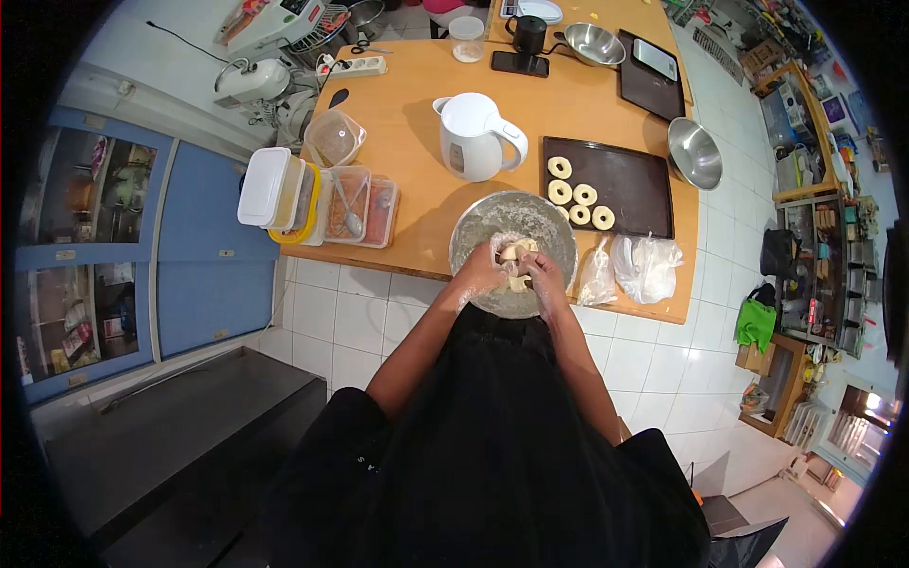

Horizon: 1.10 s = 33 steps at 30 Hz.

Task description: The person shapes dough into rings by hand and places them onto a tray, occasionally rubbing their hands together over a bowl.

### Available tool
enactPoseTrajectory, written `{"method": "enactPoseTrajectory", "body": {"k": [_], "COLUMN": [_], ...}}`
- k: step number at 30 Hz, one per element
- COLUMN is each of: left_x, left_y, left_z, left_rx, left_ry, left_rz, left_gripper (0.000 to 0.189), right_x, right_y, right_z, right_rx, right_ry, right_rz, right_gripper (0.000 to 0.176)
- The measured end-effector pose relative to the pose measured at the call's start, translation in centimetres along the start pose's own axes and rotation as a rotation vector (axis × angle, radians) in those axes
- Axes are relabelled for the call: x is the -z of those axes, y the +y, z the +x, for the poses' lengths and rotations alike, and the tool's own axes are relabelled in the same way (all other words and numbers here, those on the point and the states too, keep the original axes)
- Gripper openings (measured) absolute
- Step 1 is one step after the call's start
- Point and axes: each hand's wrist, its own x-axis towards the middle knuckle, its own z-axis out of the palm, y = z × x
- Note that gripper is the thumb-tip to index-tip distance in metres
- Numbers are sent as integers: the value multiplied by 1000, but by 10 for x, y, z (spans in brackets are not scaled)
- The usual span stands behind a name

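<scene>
1. Right at the table's (pixel 407 104) near edge, the left hand (pixel 484 270) and right hand (pixel 543 277), both floury, grasp pale dough (pixel 519 250) inside the smeared mixing bowl (pixel 492 208); the palms are hidden.
2. Over at the near right corner, two plastic bags (pixel 649 265), contents hard to make out.
3. Near left corner: an open tub (pixel 338 220) holds a spoon (pixel 353 221).
4. Beyond the bowl, dough rings (pixel 585 195) bunch along the dark tray's (pixel 630 180) left side, one partly covered.
5. Mid-table stands a white kettle (pixel 464 151), its inside unseen.
6. Past the far edge, a person (pixel 447 6) is cut off.
</scene>
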Motion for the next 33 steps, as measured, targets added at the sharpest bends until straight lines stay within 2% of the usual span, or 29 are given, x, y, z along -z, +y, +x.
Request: {"method": "enactPoseTrajectory", "body": {"k": [3, 8, 11, 14, 17, 26, 29, 33], "left_x": [3, 7, 11, 12, 11, 7, 4, 4], "left_y": [15, -24, -17, 4, -13, 20, 0, -12], "left_z": [-6, 7, 2, -1, 3, -5, 0, 5], "left_rx": [36, 56, 45, 121, 97, 86, 62, 44], "left_ry": [-66, -29, -57, -107, -54, -22, 7, -53], "left_rz": [31, 110, 86, 146, 109, 156, 309, 309], "left_gripper": [40, 42, 43, 44, 45, 53, 48, 40], "right_x": [-3, -3, -1, -7, -18, -10, -11, -11], "right_y": [-9, 1, 13, -2, -20, -1, -5, 2], "right_z": [-6, 0, 6, -4, -15, -2, -7, -4], "right_rx": [1, 8, -42, -34, -7, 33, 13, 100], "right_ry": [-2, 37, 88, 65, 62, 106, 99, 60], "right_rz": [-66, 11, 72, 14, -15, 97, 42, 7], "right_gripper": [30, 29, 28, 26, 25, 25, 25, 25]}}
